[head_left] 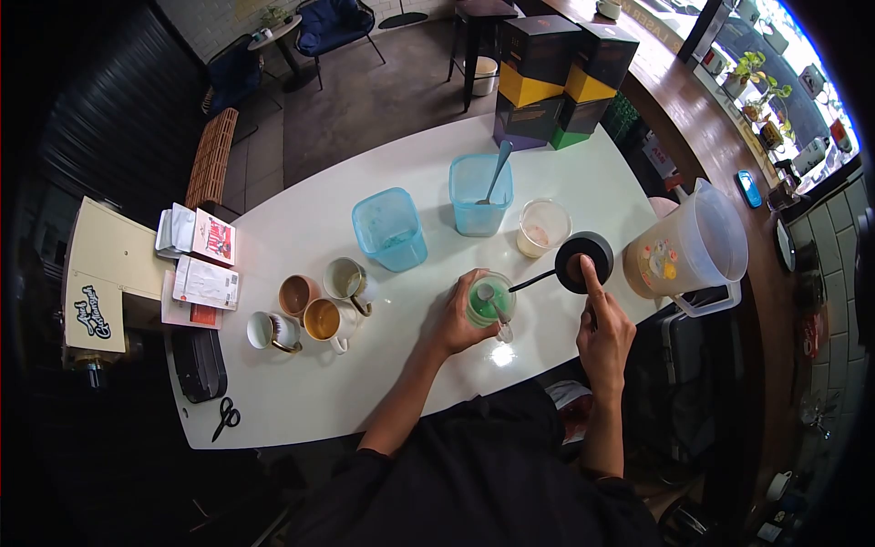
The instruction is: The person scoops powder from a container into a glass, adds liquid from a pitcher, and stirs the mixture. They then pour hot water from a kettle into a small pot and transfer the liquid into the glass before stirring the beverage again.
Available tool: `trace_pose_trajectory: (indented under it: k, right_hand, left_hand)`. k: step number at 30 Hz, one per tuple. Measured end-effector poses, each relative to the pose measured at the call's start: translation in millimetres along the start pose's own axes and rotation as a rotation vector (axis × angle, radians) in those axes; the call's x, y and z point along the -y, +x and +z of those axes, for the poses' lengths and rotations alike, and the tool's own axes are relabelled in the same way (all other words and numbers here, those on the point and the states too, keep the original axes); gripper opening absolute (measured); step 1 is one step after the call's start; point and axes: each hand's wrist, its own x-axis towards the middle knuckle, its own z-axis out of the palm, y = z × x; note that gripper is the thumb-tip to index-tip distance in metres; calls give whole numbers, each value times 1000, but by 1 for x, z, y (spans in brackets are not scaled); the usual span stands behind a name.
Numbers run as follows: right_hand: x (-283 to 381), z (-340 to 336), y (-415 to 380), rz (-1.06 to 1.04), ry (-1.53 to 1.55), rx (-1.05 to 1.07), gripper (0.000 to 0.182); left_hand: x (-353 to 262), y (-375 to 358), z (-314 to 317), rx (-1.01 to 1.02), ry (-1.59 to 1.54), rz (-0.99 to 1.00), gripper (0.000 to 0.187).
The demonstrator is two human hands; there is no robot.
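My left hand [458,319] is wrapped round a clear cup [480,321] with green contents, on the white table. A spoon [499,310] leans in that cup, its handle over the near rim. My right hand [605,335] grips a black gooseneck kettle [597,248] from the near side, one finger stretched onto its lid. The kettle's thin spout [533,281] points left, its tip at the cup's rim; I cannot make out any stream. Behind the cup stand a pale tub [558,208] and a blue container [465,219] holding a spoon [497,173].
Another blue container [410,246] stands further left. Several mugs [328,321] cluster on the left side, near packets [208,281] and scissors [225,419]. A large plastic pitcher [674,246] is at right. Stacked dark boxes [529,118] occupy the far edge.
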Motion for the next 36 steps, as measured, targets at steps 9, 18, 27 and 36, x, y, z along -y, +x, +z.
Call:
trace_pose_trajectory:
  k: [9, 18, 27, 36]
  right_hand:
    - [0, -3, 3, -7, -2, 4, 89]
    - [1, -1, 6, -16, 2, -2, 89]
    - [1, 0, 9, -19, 8, -3, 88]
    - [6, 1, 12, -38, 32, 15, 87]
  left_hand:
    - [0, 0, 0, 4, 13, -1, 97]
    - [0, 0, 1, -7, 51, 2, 95]
    - [-3, 0, 0, -20, 2, -11, 95]
    - [-7, 0, 1, -29, 30, -17, 94]
